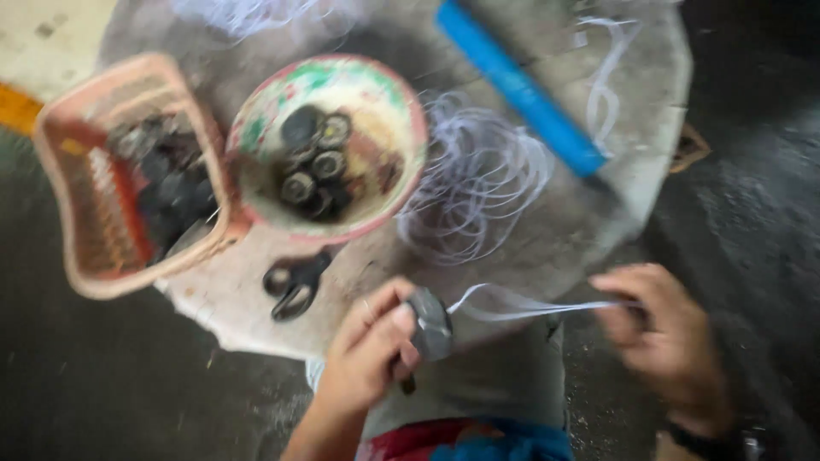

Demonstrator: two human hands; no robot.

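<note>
You are holding a small dark grey spool point(430, 323) in your left hand point(369, 354), low in the middle of the frame, with the fingers curled closed around it and the thumb pressing on its face. Your right hand point(666, 337), at the lower right, is pinching a bundle of thin white strands point(538, 306) that is running taut across from the spool; the fingers are closed on them, though the blur is hiding exactly how many strands you are gripping.

Judging by the tight line between your hands, you are in the middle of drawing or winding the strands at the spool, with the work not yet finished. The next move is calling for steady tension from the right hand while the left keeps the spool from slipping, so the strands are not tangling.

Above your hands, a pale round work surface point(598, 205) is filling the upper half of the frame. A loose heap of more white strands point(478, 183) is lying at its centre. Just left of that, a round bowl point(401, 102) with a reddish rim is holding several dark round pieces point(312, 162), likely more spools. At the upper left, a pink basket point(85, 239) is touching the bowl and holding dark items too blurred to name. Black scissors point(295, 282) are lying below the bowl, near your left hand. A blue tube point(521, 90) is lying slantwise at the upper right.
</note>
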